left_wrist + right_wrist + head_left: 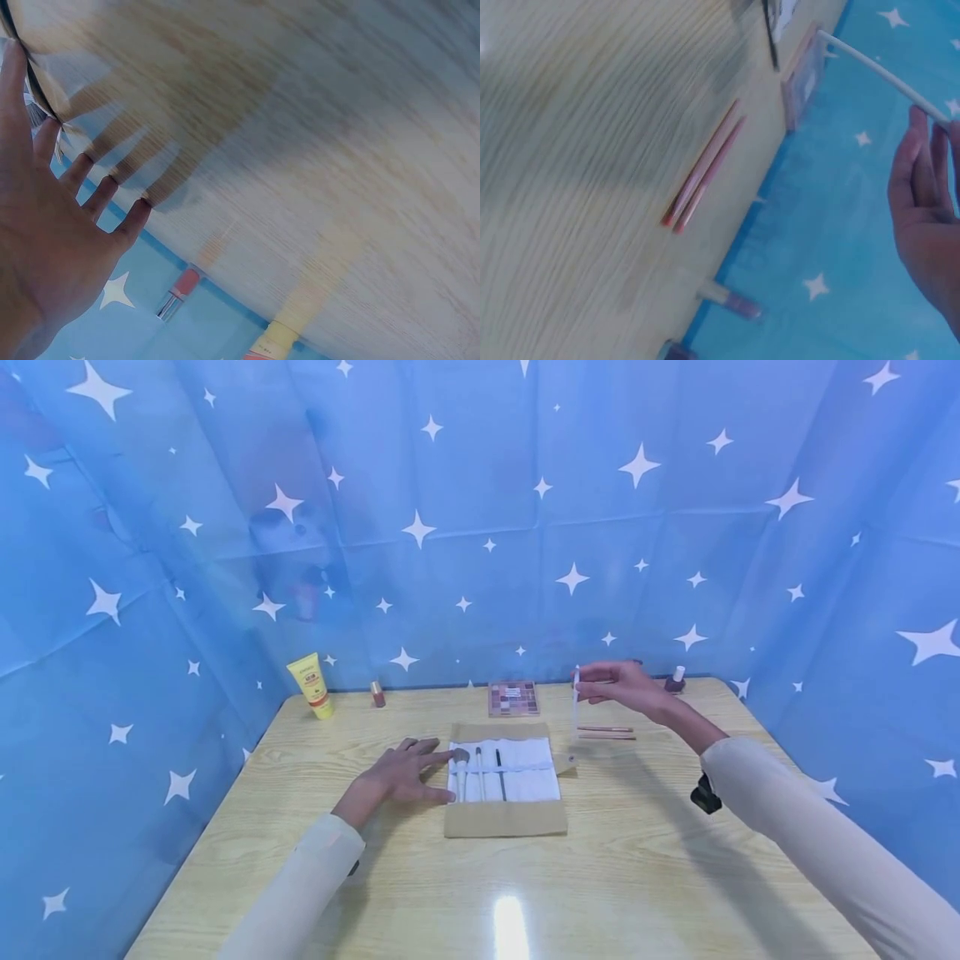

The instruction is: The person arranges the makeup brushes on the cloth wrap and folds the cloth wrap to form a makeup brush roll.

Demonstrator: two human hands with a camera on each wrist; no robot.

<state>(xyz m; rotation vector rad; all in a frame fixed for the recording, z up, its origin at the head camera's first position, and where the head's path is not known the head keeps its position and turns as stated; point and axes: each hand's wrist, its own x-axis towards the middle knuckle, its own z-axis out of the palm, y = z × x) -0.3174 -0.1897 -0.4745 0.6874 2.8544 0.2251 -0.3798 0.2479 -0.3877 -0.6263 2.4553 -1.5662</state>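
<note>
A tan fabric brush roll [506,820] lies unfolded on the table, its white lining facing up. Slotted in it are a fluffy makeup brush [461,758], a smaller brush [480,772] and a thin dark stick [500,777]. My left hand [408,770] rests at the roll's left edge, fingers spread and touching it. Right of the roll and above the table, my right hand [618,685] pinches a slim white stick [885,73] between thumb and fingers. In the head view the stick points downward; its upper end is partly hidden by the fingertips.
Two pinkish pencils [606,733] lie below my right hand. Along the back stand an eyeshadow palette [513,699], a small red bottle [378,695], a yellow tube [312,685] and a dark nail polish bottle [675,682]. A blue star-patterned curtain [480,568] hangs behind the table.
</note>
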